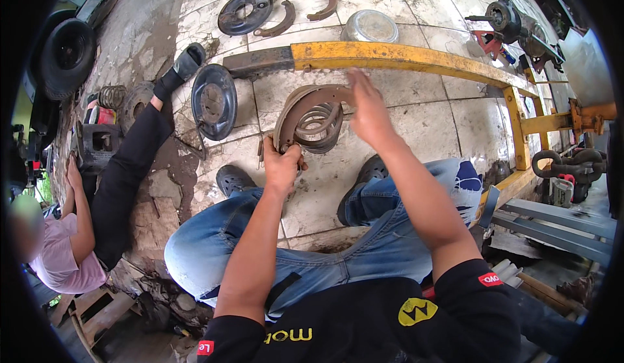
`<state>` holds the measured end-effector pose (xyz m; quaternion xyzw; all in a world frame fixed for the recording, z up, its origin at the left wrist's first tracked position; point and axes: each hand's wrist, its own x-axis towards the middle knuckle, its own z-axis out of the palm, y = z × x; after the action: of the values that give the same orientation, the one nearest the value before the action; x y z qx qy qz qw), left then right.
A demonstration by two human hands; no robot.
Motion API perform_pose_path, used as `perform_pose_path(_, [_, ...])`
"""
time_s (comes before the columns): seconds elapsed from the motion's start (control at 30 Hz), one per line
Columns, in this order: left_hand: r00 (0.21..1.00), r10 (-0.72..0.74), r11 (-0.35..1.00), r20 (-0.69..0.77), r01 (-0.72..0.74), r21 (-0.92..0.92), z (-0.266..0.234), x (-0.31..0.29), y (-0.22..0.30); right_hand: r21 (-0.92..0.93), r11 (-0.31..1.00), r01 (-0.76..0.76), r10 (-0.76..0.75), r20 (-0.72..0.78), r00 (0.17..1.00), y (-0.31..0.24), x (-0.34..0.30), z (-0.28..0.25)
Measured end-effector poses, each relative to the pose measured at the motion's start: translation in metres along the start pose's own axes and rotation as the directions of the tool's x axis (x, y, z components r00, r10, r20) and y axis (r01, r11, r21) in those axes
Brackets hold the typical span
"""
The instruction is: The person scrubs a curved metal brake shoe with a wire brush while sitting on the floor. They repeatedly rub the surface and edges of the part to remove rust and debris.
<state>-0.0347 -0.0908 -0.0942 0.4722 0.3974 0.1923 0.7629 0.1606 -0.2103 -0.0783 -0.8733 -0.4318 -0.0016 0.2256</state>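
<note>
My left hand [283, 166] is closed around the lower end of a curved, rust-brown brake shoe [311, 98], which I hold up above the tiled floor between my feet. Its arc rises and bends to the right. Beside the shoe's far right end is my right hand [372, 111], fingers stretched out and slightly blurred; whether it touches the shoe I cannot tell. Behind and below the shoe a rusty coil spring [328, 132] shows, partly covered by it. To the left, a black round brake backing plate [215, 102] stands tilted against the end of a metal beam.
A yellow metal frame [396, 56] crosses beyond my hands. Past it lie another backing plate [245, 13], two brake shoes [281, 24] and a silver round lid [372, 26]. At left sits another person [71, 252], one leg extended. A tyre [67, 57] is at far left.
</note>
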Motion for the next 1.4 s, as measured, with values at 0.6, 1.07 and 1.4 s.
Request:
perform_pose_path(0.6, [0.999,0.046,0.996,0.0,-0.046,0.075,-0.007,0.009,-0.006,0.168,0.933,-0.318,0.292,0.166,0.942,0.005,0.01,-0.029])
perform_pose_path(1.07, [0.999,0.036,0.992,0.008,-0.037,0.122,-0.002,0.005,-0.005,-0.023,0.941,-0.339,0.298,0.533,0.792,0.025,0.021,-0.022])
perform_pose_path(1.4, [1.0,0.023,0.991,0.013,-0.025,0.131,-0.001,0.004,-0.003,-0.11,0.938,-0.329,0.323,0.625,0.711,0.034,0.015,-0.018])
